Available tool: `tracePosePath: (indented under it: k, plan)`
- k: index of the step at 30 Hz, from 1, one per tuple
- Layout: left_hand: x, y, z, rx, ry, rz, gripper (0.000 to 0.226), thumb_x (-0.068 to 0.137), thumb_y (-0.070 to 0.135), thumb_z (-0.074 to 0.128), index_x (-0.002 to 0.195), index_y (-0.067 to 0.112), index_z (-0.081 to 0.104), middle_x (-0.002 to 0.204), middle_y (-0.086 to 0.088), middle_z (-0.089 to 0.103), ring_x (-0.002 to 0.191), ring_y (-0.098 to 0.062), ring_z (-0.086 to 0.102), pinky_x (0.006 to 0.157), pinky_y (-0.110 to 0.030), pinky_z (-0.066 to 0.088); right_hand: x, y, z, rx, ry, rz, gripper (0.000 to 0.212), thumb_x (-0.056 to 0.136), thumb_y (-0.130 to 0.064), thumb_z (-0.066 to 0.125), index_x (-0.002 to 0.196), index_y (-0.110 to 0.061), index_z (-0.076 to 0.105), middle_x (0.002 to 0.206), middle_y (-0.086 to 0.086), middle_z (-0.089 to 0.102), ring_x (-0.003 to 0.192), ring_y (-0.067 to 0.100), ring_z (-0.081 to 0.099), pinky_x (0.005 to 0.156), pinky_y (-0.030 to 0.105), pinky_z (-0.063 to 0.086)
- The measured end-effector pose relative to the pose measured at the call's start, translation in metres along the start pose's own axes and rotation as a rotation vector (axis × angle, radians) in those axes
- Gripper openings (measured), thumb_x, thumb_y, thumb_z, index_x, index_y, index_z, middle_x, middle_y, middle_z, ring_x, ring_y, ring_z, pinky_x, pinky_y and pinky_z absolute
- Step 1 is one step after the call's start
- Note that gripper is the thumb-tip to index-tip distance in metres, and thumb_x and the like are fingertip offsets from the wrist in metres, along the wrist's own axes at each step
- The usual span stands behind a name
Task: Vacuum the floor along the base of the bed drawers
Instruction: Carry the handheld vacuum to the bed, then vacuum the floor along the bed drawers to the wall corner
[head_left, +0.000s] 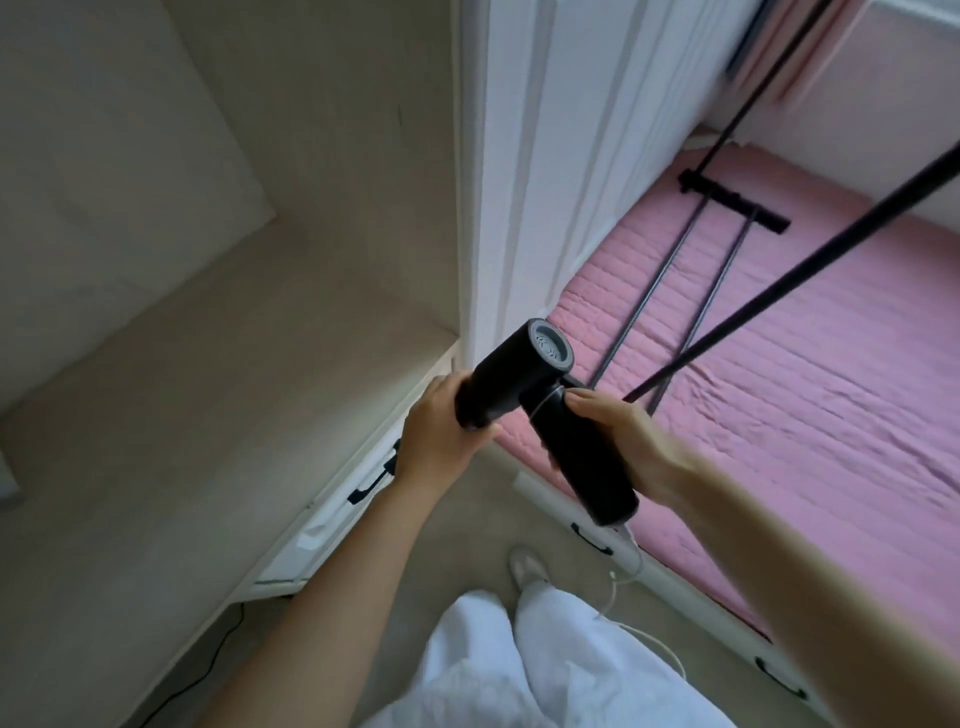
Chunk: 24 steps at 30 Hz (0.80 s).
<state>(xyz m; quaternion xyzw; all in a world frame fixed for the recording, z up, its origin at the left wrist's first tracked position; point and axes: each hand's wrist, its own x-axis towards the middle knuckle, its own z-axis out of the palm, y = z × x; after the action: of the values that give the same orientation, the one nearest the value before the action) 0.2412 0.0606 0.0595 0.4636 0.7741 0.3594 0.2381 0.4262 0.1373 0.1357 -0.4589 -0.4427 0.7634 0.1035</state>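
A black handheld vacuum with a grey round end cap hangs in the air above the carpet. My left hand grips its barrel near the front. Around its handle curls my right hand, thumb along the top. White bed drawers with black handles run under a bed with a pink cover to the right. A second drawer front with a black handle sits below my left hand. The vacuum's nozzle end is hidden behind my left hand.
A white wardrobe panel stands ahead between a beige surface on the left and the bed. Black rods lie on the bed. A white cable and a black cable trail on the floor. My foot stands on the carpet.
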Motion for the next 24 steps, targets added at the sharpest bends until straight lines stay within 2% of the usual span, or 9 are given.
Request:
tracePosePath:
  k: [2, 4, 7, 11, 13, 15, 18, 21, 24]
  plan:
    - [0.002, 0.002, 0.006, -0.004, -0.014, 0.022, 0.044, 0.067, 0.013, 0.084, 0.106, 0.020, 0.065, 0.095, 0.005, 0.065, 0.083, -0.016, 0.061, 0.070, -0.027, 0.048, -0.004, 0.003, -0.003, 0.010, 0.034, -0.021, 0.037, 0.074, -0.030, 0.055, 0.103, -0.006, 0.058, 0.093, 0.022, 0.055, 0.070, 0.031, 0.057, 0.063, 0.036, 0.049]
    - [0.004, 0.003, 0.013, -0.011, -0.032, 0.040, 0.043, 0.066, 0.012, 0.083, 0.104, 0.020, 0.064, 0.093, 0.008, 0.063, 0.081, -0.015, 0.059, 0.066, -0.020, 0.045, -0.007, 0.005, -0.004, -0.013, 0.068, -0.039, 0.034, 0.075, -0.031, 0.054, 0.099, -0.009, 0.059, 0.093, 0.020, 0.053, 0.075, 0.029, 0.054, 0.065, 0.036, 0.047]
    - [0.008, 0.005, 0.019, -0.027, -0.074, 0.035, 0.039, 0.068, 0.012, 0.080, 0.100, 0.022, 0.060, 0.092, 0.008, 0.061, 0.078, -0.012, 0.057, 0.061, -0.010, 0.038, -0.006, 0.007, -0.005, -0.067, 0.092, -0.046, 0.025, 0.083, -0.028, 0.052, 0.098, -0.008, 0.056, 0.091, 0.017, 0.051, 0.073, 0.027, 0.053, 0.059, 0.029, 0.049]
    - [0.013, 0.002, 0.025, -0.030, -0.103, 0.025, 0.037, 0.071, 0.012, 0.079, 0.097, 0.023, 0.055, 0.091, 0.006, 0.061, 0.077, -0.013, 0.057, 0.059, -0.011, 0.038, -0.002, 0.006, -0.003, -0.108, 0.126, -0.040, 0.016, 0.097, -0.015, 0.037, 0.098, -0.005, 0.049, 0.088, 0.017, 0.048, 0.066, 0.026, 0.050, 0.050, 0.022, 0.047]
    - [0.014, 0.000, 0.030, -0.045, -0.114, 0.015, 0.036, 0.071, 0.012, 0.079, 0.098, 0.019, 0.057, 0.091, 0.004, 0.062, 0.079, -0.016, 0.059, 0.062, -0.019, 0.043, 0.000, 0.005, -0.002, -0.123, 0.145, -0.034, 0.016, 0.098, -0.015, 0.037, 0.094, -0.005, 0.048, 0.085, 0.017, 0.048, 0.063, 0.025, 0.050, 0.047, 0.020, 0.045]
    - [0.015, -0.002, 0.038, -0.050, -0.127, 0.008, 0.036, 0.070, 0.013, 0.080, 0.098, 0.018, 0.057, 0.090, 0.003, 0.064, 0.080, -0.020, 0.060, 0.064, -0.028, 0.045, 0.002, 0.008, -0.005, -0.148, 0.185, -0.015, 0.018, 0.098, -0.019, 0.039, 0.094, -0.007, 0.051, 0.084, 0.018, 0.051, 0.061, 0.025, 0.053, 0.048, 0.021, 0.047]
    - [0.019, -0.004, 0.052, -0.060, -0.160, 0.016, 0.036, 0.071, 0.012, 0.081, 0.096, 0.022, 0.057, 0.086, 0.004, 0.065, 0.080, -0.020, 0.061, 0.064, -0.028, 0.044, 0.005, 0.015, -0.016, -0.212, 0.228, -0.002, 0.028, 0.097, -0.027, 0.045, 0.098, -0.002, 0.058, 0.083, 0.017, 0.059, 0.062, 0.025, 0.059, 0.057, 0.028, 0.049]
    - [0.020, -0.005, 0.066, -0.039, -0.188, 0.035, 0.039, 0.072, 0.012, 0.083, 0.104, 0.017, 0.061, 0.088, 0.004, 0.064, 0.082, -0.021, 0.062, 0.067, -0.031, 0.050, 0.013, 0.025, -0.029, -0.315, 0.226, -0.034, 0.032, 0.094, -0.029, 0.054, 0.105, 0.000, 0.059, 0.080, 0.008, 0.061, 0.063, 0.018, 0.060, 0.060, 0.029, 0.050]
    - [0.022, -0.010, 0.088, -0.013, -0.202, 0.044, 0.044, 0.072, 0.013, 0.084, 0.110, 0.014, 0.063, 0.093, -0.003, 0.070, 0.087, -0.026, 0.064, 0.070, -0.035, 0.052, 0.025, 0.038, -0.045, -0.410, 0.254, -0.020, 0.036, 0.079, -0.038, 0.067, 0.098, -0.008, 0.060, 0.076, 0.005, 0.063, 0.063, 0.020, 0.062, 0.066, 0.037, 0.054]
